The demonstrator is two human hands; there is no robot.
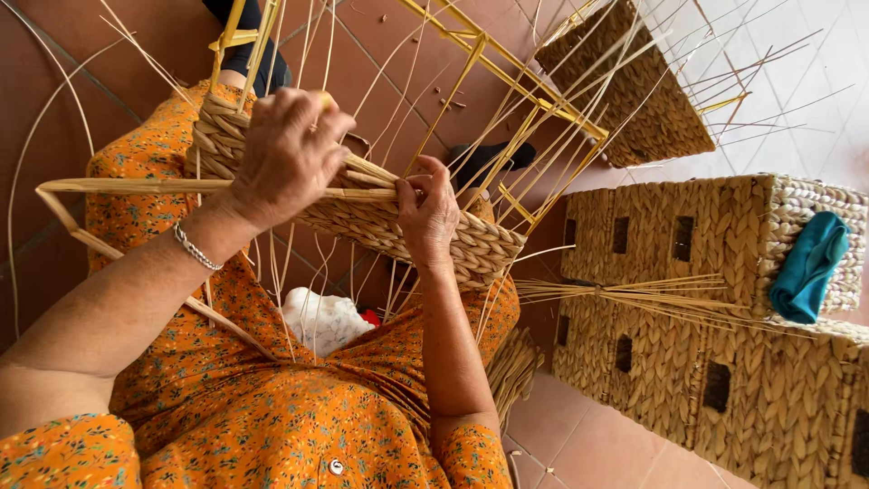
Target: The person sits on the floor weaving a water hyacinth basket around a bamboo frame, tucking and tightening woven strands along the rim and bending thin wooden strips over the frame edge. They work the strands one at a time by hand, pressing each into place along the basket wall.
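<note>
Left hand (290,158) clamped on basket (407,226) rim, right hand (430,213) pinching straw strand (217,186); strand may snap if overbent.

**What the view hides or cuts off**

The left hand (288,156) lies over the near rim of the half-woven basket (398,226), so its fingertips and whatever strand they pinch cannot be seen. The right hand (427,210) curls over the rim, its fingertips out of sight behind the weave. The basket's inside is hidden. The yellow wire frame (507,68) runs off the top edge. The stacked woven boxes (715,272) are cut off at the right and bottom edges. A white bundle (323,319) in the lap is partly masked by reeds; what it is cannot be told. A dark shape (493,156) beyond the basket is unclear.
</note>
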